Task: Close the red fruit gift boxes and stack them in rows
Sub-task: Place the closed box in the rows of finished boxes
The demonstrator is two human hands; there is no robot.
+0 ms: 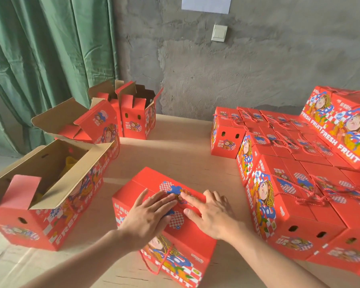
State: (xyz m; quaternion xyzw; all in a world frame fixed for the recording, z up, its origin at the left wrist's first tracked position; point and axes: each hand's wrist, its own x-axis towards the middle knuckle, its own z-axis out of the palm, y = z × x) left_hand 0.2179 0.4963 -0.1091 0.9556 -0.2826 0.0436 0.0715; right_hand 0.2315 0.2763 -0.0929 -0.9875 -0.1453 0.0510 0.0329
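Note:
A red fruit gift box (137, 190) stands in front of me on the wooden table, its top flaps folded down. My left hand (148, 217) lies flat on the lid with straight fingers. My right hand (210, 213) presses the lid beside it, fingers extended toward the middle seam. A red rope handle hangs down the box's front side. To the left, an open red box (50, 204) shows its brown inside and yellow contents. Closed red boxes (289, 183) stand in rows at the right.
Three more open boxes (116, 117) stand at the back left near a green curtain (40, 59). Two closed boxes (341, 125) sit on top of the right rows. Bare table (179, 146) stretches between the groups. A grey wall rises behind.

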